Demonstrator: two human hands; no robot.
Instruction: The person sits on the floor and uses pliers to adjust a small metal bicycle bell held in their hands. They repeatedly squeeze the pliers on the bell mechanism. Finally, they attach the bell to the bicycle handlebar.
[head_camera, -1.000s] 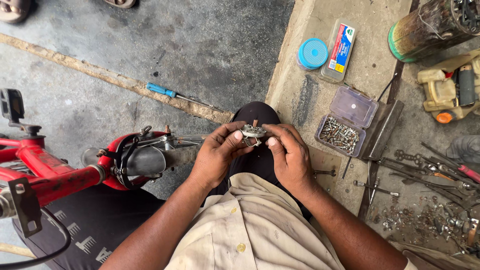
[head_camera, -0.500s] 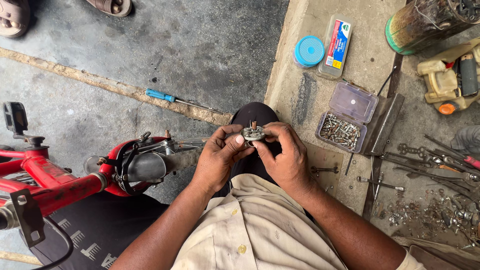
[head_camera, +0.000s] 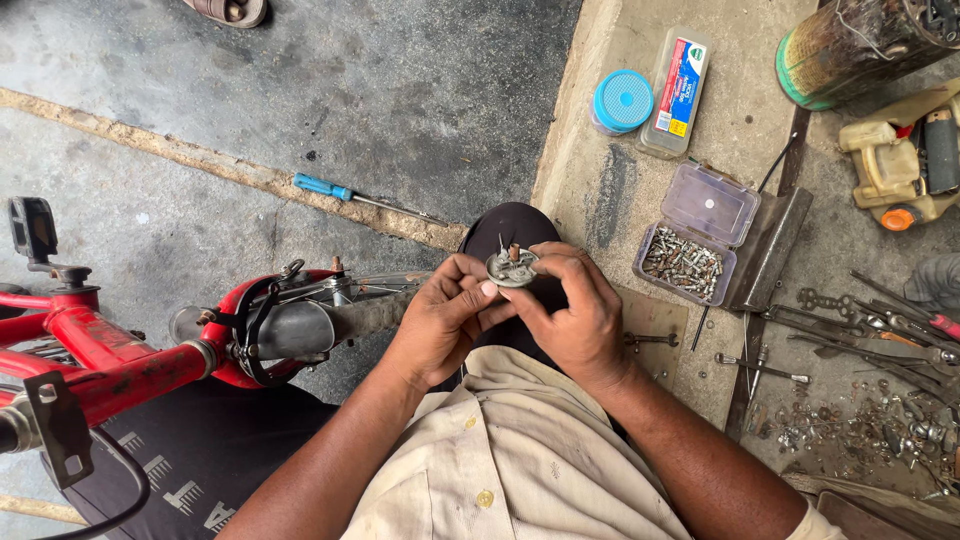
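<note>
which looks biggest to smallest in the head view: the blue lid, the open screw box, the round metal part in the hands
1. open screw box
2. blue lid
3. round metal part, though it looks close to the lid in size and sits nearer the camera, so those two are unsure

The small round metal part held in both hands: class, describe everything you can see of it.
The small round metal part is a grey, dull, worn-looking disc with short studs standing up from its face. It is held roughly level above the person's dark knee, pinched between the fingertips of the left hand and the right hand.

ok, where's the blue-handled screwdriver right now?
Head view, left of centre: the blue-handled screwdriver lies on the concrete floor, above the red bicycle frame and up-left of the left hand.
</note>
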